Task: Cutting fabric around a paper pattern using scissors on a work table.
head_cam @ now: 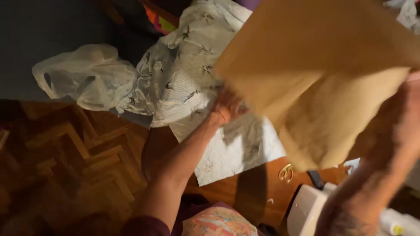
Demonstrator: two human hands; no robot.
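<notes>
Left hand (226,106) outstretched, fingers (234,105) curled in a grip; right hand (411,118) raised, blurred.

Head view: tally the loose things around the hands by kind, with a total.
Brown paper sheet, held up by left hand and right hand: 1
White printed tissue paper: 1
Clear plastic bag: 1
Gold scissors: 1
Total: 4

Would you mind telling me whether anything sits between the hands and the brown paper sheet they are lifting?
Nothing visible does. The left hand already grips the brown sheet at its left edge, and the right hand, blurred, is against its right side. The patterned white paper lies below, behind the sheet, not between.
</notes>
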